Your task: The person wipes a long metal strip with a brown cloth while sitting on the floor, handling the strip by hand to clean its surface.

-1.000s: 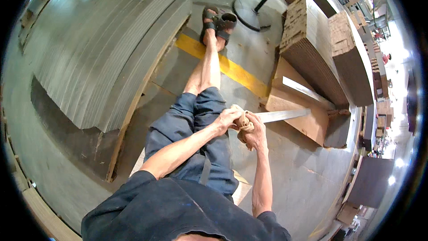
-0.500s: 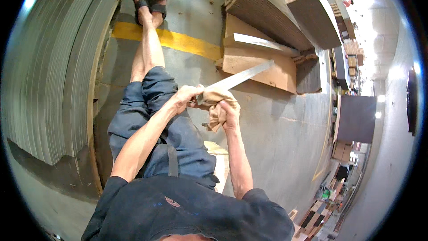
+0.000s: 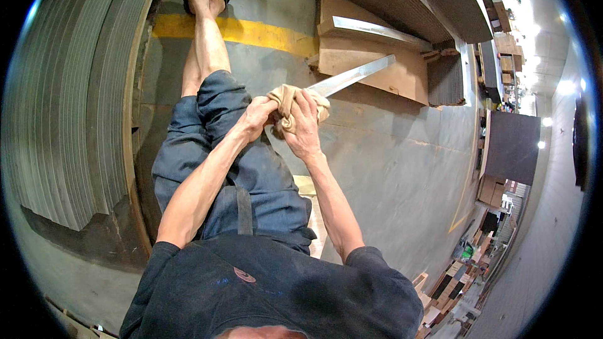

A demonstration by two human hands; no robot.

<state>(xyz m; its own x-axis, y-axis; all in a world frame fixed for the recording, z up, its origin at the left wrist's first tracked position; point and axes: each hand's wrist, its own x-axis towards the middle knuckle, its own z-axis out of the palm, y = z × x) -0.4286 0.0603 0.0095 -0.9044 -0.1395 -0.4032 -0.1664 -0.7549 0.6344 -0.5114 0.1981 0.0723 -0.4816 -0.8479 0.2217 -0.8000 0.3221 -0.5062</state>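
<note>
A long, flat, silvery metal bar [image 3: 358, 78] slants up and right from my lap, its far end over a cardboard sheet. Around its near end is bunched a tan cloth [image 3: 286, 98]. My left hand [image 3: 256, 117] is closed at that near end, fingers against the cloth's left edge; the cloth hides most of its grip. My right hand [image 3: 304, 127] wraps over the cloth from the right, pressing it round the bar with bent fingers.
A second metal bar [image 3: 377, 31] lies on the brown cardboard sheet [image 3: 377, 66] at upper right. Beside it stand stacks of cardboard [image 3: 446, 3]. Tall grey stacked sheets [image 3: 69, 100] rise on my left. My outstretched legs [image 3: 210, 44] cross a yellow floor line [image 3: 270, 36].
My right hand has turned over the cloth and moved up and left, toward my left hand. The cloth now covers the bar's near end. The view has shifted slightly.
</note>
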